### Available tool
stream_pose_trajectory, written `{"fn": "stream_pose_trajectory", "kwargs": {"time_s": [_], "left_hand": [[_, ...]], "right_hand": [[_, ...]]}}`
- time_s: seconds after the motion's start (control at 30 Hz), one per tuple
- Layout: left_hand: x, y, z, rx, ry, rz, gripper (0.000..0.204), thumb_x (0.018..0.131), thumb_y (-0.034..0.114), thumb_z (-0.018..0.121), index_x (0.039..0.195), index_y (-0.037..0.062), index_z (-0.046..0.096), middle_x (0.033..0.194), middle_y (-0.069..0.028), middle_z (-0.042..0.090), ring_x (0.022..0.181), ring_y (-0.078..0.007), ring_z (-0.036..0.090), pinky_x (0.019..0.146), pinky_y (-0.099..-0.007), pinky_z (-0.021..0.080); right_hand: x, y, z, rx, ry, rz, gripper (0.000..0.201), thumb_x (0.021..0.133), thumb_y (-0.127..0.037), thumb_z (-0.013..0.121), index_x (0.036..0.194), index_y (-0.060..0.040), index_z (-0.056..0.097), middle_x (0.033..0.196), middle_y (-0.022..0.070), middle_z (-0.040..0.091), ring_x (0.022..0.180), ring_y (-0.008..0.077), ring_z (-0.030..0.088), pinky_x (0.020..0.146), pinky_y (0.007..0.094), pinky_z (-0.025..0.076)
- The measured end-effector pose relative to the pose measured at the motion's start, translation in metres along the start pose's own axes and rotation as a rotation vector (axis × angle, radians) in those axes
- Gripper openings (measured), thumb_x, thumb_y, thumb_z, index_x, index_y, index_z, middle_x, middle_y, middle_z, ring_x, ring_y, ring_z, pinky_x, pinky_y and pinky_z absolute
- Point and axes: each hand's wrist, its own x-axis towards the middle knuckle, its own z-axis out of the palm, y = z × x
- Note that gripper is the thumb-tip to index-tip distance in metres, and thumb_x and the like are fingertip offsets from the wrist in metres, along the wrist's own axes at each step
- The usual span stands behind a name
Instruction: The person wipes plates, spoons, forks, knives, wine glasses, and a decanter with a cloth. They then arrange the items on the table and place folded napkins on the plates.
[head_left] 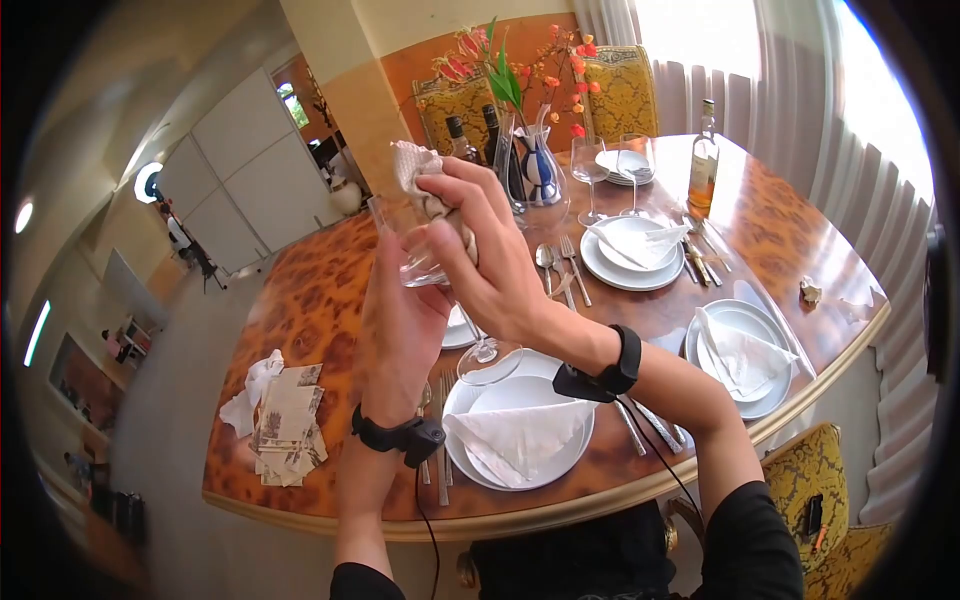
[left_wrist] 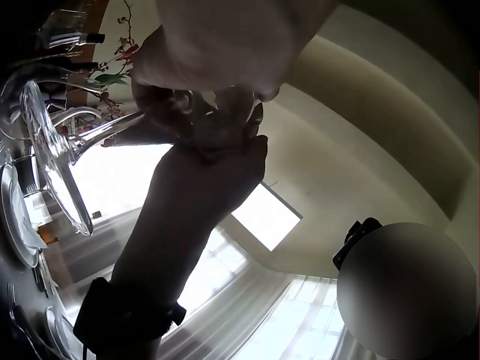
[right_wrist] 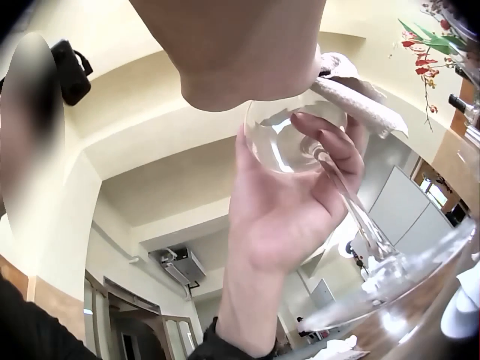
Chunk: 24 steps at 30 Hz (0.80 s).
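A wine glass [head_left: 418, 272] is held tilted up above the table, its bowl toward the far left and its foot low over a plate. My left hand [head_left: 405, 335] cups the bowl from below, and in the right wrist view the fingers of the left hand [right_wrist: 281, 214] curl round the bowl [right_wrist: 281, 142] and stem. My right hand [head_left: 490, 250] grips a crumpled white textured cloth [head_left: 415, 168] at the rim, part of it tucked at the bowl. The left wrist view shows the glass foot [left_wrist: 56, 157] and the right hand [left_wrist: 206, 176] in shadow.
Below the glass is a white plate [head_left: 465, 465] with a folded napkin [head_left: 530, 440] and cutlery beside it. Papers [head_left: 290, 425] lie at left. Further back stand wine glasses [head_left: 590, 165], a vase [head_left: 540, 175] with flowers and a bottle [head_left: 704, 165]. More place settings are at right.
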Motion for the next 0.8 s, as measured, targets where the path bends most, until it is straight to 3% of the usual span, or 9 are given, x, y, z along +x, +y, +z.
{"fn": "stream_pose_trajectory", "kwargs": {"time_s": [0.07,0.13,0.2,0.3,0.33,0.43,0.5,0.6,0.8], "left_hand": [[0.0,-0.003,-0.002,-0.005,0.035,-0.022,0.049,0.099,0.05,0.046,0.118,0.0053,0.05,0.116,-0.0133,0.063,0.099,-0.0222,0.065,0.084,-0.0367,0.054],[-0.003,-0.006,0.001,-0.006,0.077,-0.061,0.051,0.099,0.052,0.045,0.116,0.0045,0.051,0.116,-0.0135,0.063,0.097,-0.0224,0.065,0.083,-0.0365,0.054],[-0.007,-0.009,0.008,0.098,0.095,-0.045,0.062,0.098,0.058,0.038,0.14,0.0116,0.043,0.133,-0.0078,0.055,0.119,-0.0211,0.055,0.099,-0.0366,0.045],[-0.009,-0.01,0.004,0.126,0.02,-0.052,0.062,0.097,0.058,0.04,0.137,0.0117,0.045,0.129,-0.0095,0.057,0.115,-0.0227,0.058,0.096,-0.0376,0.047],[-0.011,-0.011,0.008,0.123,0.072,-0.069,0.066,0.095,0.062,0.041,0.133,0.0086,0.048,0.125,-0.0103,0.06,0.11,-0.0229,0.06,0.092,-0.037,0.049],[-0.007,-0.01,0.001,0.177,0.061,-0.096,0.073,0.092,0.067,0.042,0.131,0.0053,0.049,0.123,-0.0104,0.061,0.107,-0.0215,0.061,0.088,-0.035,0.05],[-0.007,-0.009,0.004,0.231,0.123,-0.093,0.078,0.09,0.071,0.041,0.128,0.0026,0.051,0.121,-0.0099,0.062,0.104,-0.0196,0.061,0.085,-0.0328,0.05],[-0.01,-0.009,0.006,0.223,0.059,-0.106,0.078,0.091,0.071,0.04,0.127,0.0029,0.051,0.12,-0.0097,0.063,0.1,-0.0191,0.062,0.082,-0.0323,0.051],[-0.017,-0.017,0.009,0.254,0.004,-0.175,0.071,0.094,0.067,0.034,0.13,0.0077,0.049,0.117,-0.0121,0.064,0.087,-0.0179,0.064,0.074,-0.0312,0.053]], "right_hand": [[-0.015,-0.006,-0.01,0.025,-0.118,0.029,0.058,0.096,-0.023,0.053,0.146,-0.002,0.031,0.151,0.0275,0.026,0.14,0.0412,0.03,0.113,0.042,0.027],[-0.025,-0.002,-0.014,0.042,-0.14,0.053,0.06,0.097,-0.022,0.052,0.148,-0.0022,0.028,0.152,0.028,0.023,0.141,0.0418,0.028,0.113,0.0425,0.026],[-0.031,0.001,-0.019,0.051,-0.171,0.09,0.061,0.098,-0.019,0.048,0.151,-0.0021,0.022,0.154,0.0276,0.022,0.142,0.0415,0.026,0.113,0.042,0.026],[-0.033,0.005,-0.021,0.131,-0.147,0.213,0.059,0.099,-0.017,0.047,0.151,-0.0015,0.023,0.153,0.0264,0.027,0.142,0.0396,0.028,0.113,0.0399,0.026],[-0.034,0.008,-0.019,0.086,-0.085,0.188,0.056,0.099,-0.016,0.047,0.149,-0.001,0.027,0.139,0.0265,0.047,0.129,0.0362,0.047,0.106,0.0384,0.036],[-0.03,0.004,-0.031,0.273,-0.134,0.343,0.054,0.097,-0.017,0.05,0.143,0.0061,0.032,0.13,0.0316,0.05,0.12,0.0419,0.052,0.099,0.0421,0.042],[-0.025,-0.002,-0.039,0.27,-0.133,0.383,0.052,0.097,-0.016,0.05,0.14,0.0081,0.034,0.113,0.0295,0.06,0.101,0.0394,0.062,0.087,0.0416,0.047],[-0.02,-0.005,-0.043,0.27,-0.16,0.403,0.049,0.096,-0.014,0.051,0.138,0.0085,0.036,0.097,0.0256,0.064,0.082,0.0357,0.066,0.075,0.0397,0.05],[-0.028,-0.003,-0.064,0.132,-0.259,0.368,0.05,0.096,-0.014,0.051,0.139,0.0062,0.036,0.091,0.026,0.064,0.081,0.0356,0.067,0.071,0.0407,0.05]]}}
